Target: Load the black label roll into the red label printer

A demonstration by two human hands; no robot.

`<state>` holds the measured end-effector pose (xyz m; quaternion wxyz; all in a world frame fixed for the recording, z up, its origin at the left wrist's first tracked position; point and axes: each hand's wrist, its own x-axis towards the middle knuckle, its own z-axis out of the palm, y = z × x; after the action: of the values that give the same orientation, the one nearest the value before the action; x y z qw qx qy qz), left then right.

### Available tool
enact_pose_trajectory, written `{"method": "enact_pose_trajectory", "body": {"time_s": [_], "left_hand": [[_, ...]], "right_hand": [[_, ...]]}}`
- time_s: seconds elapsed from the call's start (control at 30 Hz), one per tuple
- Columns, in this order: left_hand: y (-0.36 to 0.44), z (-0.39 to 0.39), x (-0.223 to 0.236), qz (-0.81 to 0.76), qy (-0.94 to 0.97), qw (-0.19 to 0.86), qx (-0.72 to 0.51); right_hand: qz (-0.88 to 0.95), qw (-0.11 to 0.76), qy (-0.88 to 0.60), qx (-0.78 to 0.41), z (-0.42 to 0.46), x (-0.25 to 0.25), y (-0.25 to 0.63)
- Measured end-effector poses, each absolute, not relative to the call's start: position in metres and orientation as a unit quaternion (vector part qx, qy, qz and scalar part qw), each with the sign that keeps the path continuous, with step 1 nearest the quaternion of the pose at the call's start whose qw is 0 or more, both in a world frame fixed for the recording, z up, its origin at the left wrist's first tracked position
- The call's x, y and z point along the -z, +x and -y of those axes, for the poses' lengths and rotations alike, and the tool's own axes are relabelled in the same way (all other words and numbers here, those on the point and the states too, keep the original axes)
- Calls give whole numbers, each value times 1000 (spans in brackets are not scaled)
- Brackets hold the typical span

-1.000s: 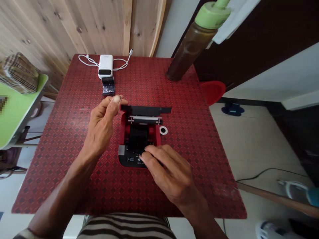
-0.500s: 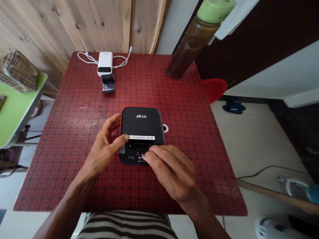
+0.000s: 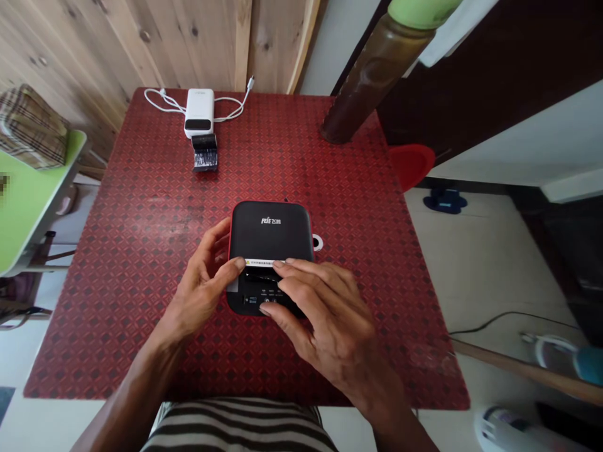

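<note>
A small black printer (image 3: 271, 235) with a white "FEIE" logo and red sides lies on the red patterned table (image 3: 155, 270). My left hand (image 3: 202, 276) grips its left side, the thumb resting on top by a white warning strip (image 3: 260, 263) and the fingers down the side. Over the printer's near right part spreads my right hand (image 3: 325, 307). Its fingertips touch the strip and the dark slot (image 3: 259, 276) below, while its thumb rests by the small buttons on the front panel. A white ring with a dark centre (image 3: 318, 242) shows at the printer's right edge.
At the back left lie a white power bank (image 3: 199, 113) with a looped white cable (image 3: 233, 110) and a folded black strip (image 3: 205, 152). A tall brown bottle (image 3: 372, 75) with a green lid stands back right. A red stool (image 3: 414, 164) is beyond the right edge.
My right hand has shifted from a pinch near the buttons to spread fingers on the strip and slot, thumb lower. My left hand keeps its hold on the printer.
</note>
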<state>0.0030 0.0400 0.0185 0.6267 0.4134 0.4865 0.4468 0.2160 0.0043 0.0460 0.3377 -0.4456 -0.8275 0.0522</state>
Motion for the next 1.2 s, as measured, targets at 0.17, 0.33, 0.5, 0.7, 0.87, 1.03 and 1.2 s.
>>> {"method": "enact_pose_trajectory", "body": {"time_s": [0.17, 0.33, 0.5, 0.7, 0.87, 1.03, 1.2], "left_hand": [[4, -40, -15, -492, 404, 625, -452], [-2, -25, -9, -505, 385, 616, -467], [-10, -8, -6, -491, 410, 621, -453], [-8, -8, -6, -492, 391, 625, -464], [0, -10, -8, -506, 362, 616, -483], [8, -10, -12, -522, 335, 608, -496], [11, -11, -13, -535, 332, 595, -500]], "right_hand": [[821, 355, -443, -57, -5, -44, 215], [786, 400, -471, -35, 10, -34, 223], [704, 435, -558, -52, 39, -6, 224], [669, 415, -615, -44, 52, 22, 210], [668, 423, -611, -49, 48, 25, 210], [670, 434, -599, -65, 47, 26, 212], [663, 439, -600, -89, 45, 23, 211]]}}
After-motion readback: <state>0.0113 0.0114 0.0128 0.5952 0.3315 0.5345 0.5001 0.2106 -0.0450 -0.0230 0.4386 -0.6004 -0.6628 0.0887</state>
